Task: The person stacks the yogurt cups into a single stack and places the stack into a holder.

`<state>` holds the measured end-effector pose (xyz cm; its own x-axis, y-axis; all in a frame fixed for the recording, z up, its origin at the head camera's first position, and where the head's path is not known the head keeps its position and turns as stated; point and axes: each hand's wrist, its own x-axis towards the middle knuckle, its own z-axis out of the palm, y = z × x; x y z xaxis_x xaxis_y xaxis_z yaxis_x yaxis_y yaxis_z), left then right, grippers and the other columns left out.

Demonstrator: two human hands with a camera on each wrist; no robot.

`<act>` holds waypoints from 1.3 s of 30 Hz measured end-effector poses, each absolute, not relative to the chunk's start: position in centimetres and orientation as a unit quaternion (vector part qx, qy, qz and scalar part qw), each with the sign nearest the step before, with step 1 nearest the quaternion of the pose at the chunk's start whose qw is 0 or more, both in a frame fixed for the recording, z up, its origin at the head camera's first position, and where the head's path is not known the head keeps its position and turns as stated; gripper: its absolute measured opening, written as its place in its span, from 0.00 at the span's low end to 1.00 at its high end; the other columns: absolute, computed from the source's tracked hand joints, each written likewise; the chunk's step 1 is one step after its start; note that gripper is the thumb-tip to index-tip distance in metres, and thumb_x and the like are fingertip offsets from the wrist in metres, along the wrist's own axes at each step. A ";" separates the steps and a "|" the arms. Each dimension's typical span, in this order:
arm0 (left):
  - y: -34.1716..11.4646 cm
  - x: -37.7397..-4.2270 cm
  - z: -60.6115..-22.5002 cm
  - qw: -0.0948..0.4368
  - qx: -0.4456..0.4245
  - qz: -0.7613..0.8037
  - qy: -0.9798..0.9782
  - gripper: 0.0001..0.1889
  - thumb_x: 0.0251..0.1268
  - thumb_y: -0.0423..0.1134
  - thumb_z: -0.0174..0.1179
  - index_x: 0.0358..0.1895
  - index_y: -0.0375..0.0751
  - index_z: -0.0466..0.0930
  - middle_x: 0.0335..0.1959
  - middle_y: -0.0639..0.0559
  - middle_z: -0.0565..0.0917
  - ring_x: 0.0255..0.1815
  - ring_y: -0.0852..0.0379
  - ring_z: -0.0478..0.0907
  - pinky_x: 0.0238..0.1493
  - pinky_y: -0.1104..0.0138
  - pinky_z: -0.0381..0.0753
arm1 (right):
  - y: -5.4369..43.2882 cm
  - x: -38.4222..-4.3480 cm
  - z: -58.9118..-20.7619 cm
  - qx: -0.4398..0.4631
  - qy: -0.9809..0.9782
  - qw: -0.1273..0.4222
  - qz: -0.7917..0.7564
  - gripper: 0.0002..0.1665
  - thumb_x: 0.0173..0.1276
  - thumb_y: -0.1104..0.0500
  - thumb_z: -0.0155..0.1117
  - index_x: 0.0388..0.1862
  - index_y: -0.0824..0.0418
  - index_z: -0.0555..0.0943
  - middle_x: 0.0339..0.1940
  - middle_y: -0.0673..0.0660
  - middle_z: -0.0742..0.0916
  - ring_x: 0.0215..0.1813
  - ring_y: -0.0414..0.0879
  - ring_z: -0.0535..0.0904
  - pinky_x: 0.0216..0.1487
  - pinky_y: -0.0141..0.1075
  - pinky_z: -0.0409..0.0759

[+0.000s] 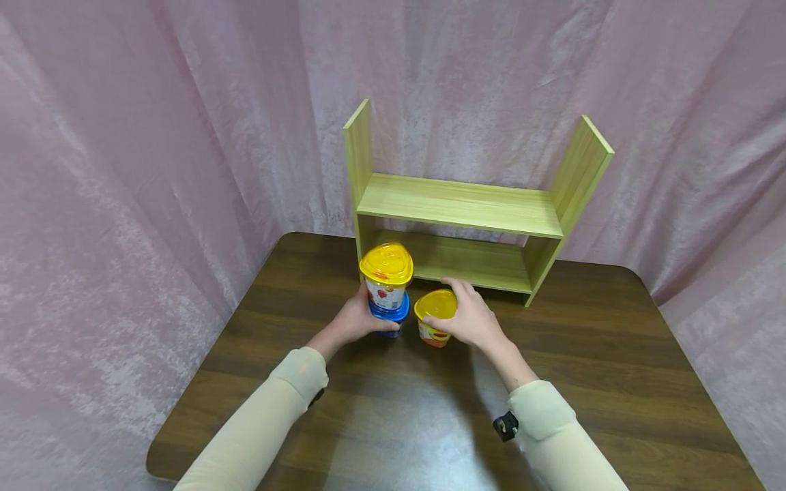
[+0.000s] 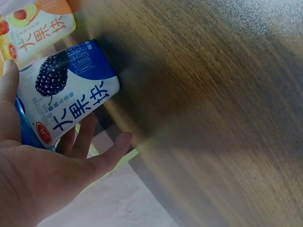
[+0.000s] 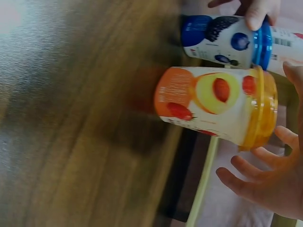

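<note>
On the left, my left hand (image 1: pixel 355 319) grips a blue-lidded yogurt cup (image 1: pixel 393 312), its thumb and fingers around the cup near the lid. Blackberry and blueberry pictures mark this cup (image 2: pixel 71 87). Stacked on its lid is a yogurt cup with a yellow lid (image 1: pixel 387 264). Just to the right stands another yellow-lidded yogurt cup (image 1: pixel 437 305), orange at the base with peach and strawberry pictures. My right hand (image 1: pixel 471 319) hovers around that lid, thumb near side and fingers far side; in the right wrist view its fingers (image 3: pixel 241 184) are spread apart from the cup.
Behind the cups stands a light wooden two-tier shelf (image 1: pixel 460 201) with tall side panels. Everything rests on a dark brown wooden table (image 1: pixel 589 382) with rounded corners. Pink curtains (image 1: pixel 479 82) hang around the back and sides.
</note>
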<state>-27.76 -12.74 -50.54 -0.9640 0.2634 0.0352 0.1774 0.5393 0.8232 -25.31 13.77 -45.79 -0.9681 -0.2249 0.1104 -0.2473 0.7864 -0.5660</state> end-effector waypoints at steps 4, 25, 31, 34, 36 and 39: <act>-12.7 -27.8 -50.7 0.046 0.126 0.463 0.876 0.54 0.47 0.49 0.82 0.74 0.47 0.53 0.67 0.47 0.73 0.66 0.48 0.74 0.71 0.52 0.67 | 13.9 -25.2 -46.7 0.125 -0.944 0.012 0.306 0.57 0.51 0.36 0.81 0.76 0.51 0.66 0.70 0.60 0.73 0.59 0.60 0.75 0.51 0.56 0.81; -12.9 -27.7 -51.1 0.044 0.125 0.469 0.873 0.54 0.48 0.51 0.81 0.75 0.47 0.53 0.67 0.46 0.73 0.66 0.46 0.73 0.71 0.51 0.67 | 14.4 -25.5 -48.3 0.142 -0.939 0.006 0.313 0.58 0.51 0.44 0.82 0.78 0.55 0.64 0.70 0.62 0.75 0.54 0.58 0.80 0.52 0.53 0.82; -12.9 -27.7 -51.0 0.046 0.126 0.469 0.873 0.54 0.49 0.50 0.81 0.75 0.46 0.53 0.67 0.46 0.72 0.66 0.46 0.73 0.72 0.51 0.67 | 14.3 -25.7 -48.4 0.149 -0.936 0.011 0.317 0.58 0.51 0.47 0.83 0.77 0.58 0.65 0.69 0.64 0.75 0.54 0.58 0.80 0.53 0.53 0.82; -12.9 -27.6 -50.9 0.046 0.125 0.467 0.874 0.54 0.49 0.51 0.81 0.74 0.46 0.53 0.68 0.45 0.72 0.66 0.46 0.73 0.71 0.50 0.67 | 14.3 -25.8 -48.4 0.151 -0.937 0.013 0.316 0.57 0.51 0.47 0.83 0.77 0.59 0.65 0.68 0.64 0.75 0.54 0.58 0.80 0.53 0.53 0.82; -12.9 -27.6 -50.9 0.046 0.124 0.466 0.875 0.54 0.49 0.51 0.80 0.75 0.46 0.53 0.68 0.45 0.72 0.67 0.46 0.73 0.71 0.50 0.67 | 14.3 -25.8 -48.3 0.151 -0.937 0.013 0.315 0.57 0.51 0.47 0.83 0.77 0.59 0.65 0.68 0.64 0.75 0.54 0.58 0.80 0.53 0.53 0.82; -12.9 -27.7 -50.8 0.047 0.125 0.466 0.875 0.54 0.49 0.51 0.80 0.75 0.46 0.53 0.68 0.45 0.72 0.67 0.46 0.73 0.71 0.50 0.67 | 14.4 -25.8 -48.1 0.150 -0.937 0.014 0.314 0.57 0.51 0.46 0.83 0.77 0.59 0.65 0.68 0.65 0.75 0.55 0.59 0.79 0.54 0.53 0.81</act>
